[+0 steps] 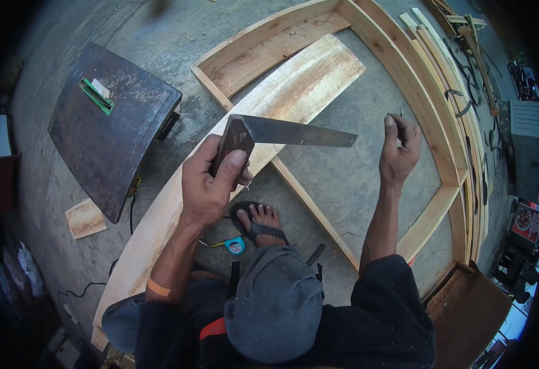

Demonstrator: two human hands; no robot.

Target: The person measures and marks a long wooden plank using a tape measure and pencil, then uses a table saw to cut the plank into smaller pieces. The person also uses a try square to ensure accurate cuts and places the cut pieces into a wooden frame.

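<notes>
My left hand (205,187) grips the dark stock of a try square (300,132), thumb across its face. The steel blade points right, level with the wide pale plank (306,80) behind it. Off to the right and raised, my right hand (400,150) is closed in a pinch. A thin dark tip sticks up past its fingers, too small to name. The plank runs diagonally from the lower left to the far middle, over a wooden frame (309,203), and has brown streaks.
A teal tape measure (235,246) lies on the concrete beside my sandalled foot (260,224). To the left stands a dark metal-topped table (109,160) bearing a green-and-white item (97,95). A wood offcut (85,219) lies near it. Long battens (451,74) lie along the frame's right side.
</notes>
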